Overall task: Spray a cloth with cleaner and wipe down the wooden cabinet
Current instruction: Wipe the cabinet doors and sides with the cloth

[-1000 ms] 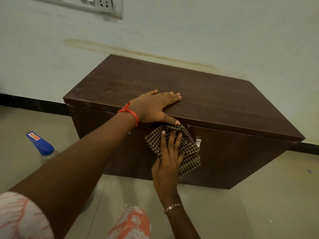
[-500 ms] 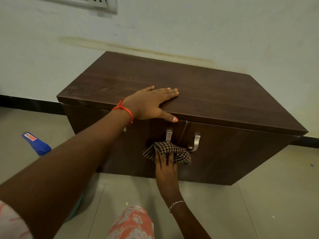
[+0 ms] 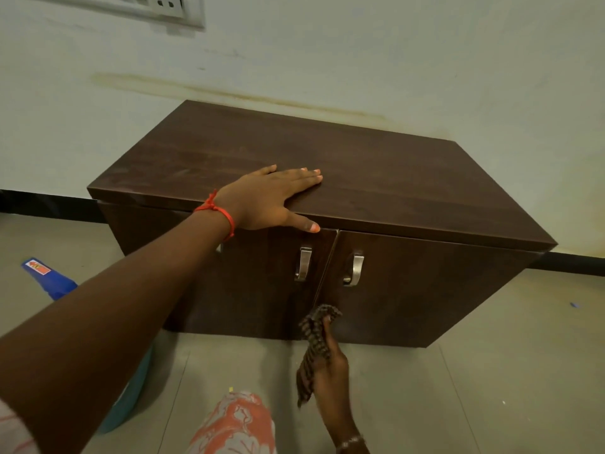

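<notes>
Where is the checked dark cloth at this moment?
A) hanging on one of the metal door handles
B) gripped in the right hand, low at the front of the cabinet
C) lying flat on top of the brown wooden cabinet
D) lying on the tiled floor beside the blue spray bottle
B: the right hand grips the checked dark cloth near the bottom of the brown wooden cabinet doors, below the metal handles.

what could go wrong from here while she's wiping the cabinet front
1. The checkered cloth is bunched and hangs loosely from the right hand, low by the door seam; it may slip out or smear rather than wipe evenly.
2. The two metal handles stick out just above; an upward stroke could snag the cloth on them.
3. The spray bottle lies on the floor beside the left arm and could get knocked. The left hand rests flat on the cabinet top.
</notes>
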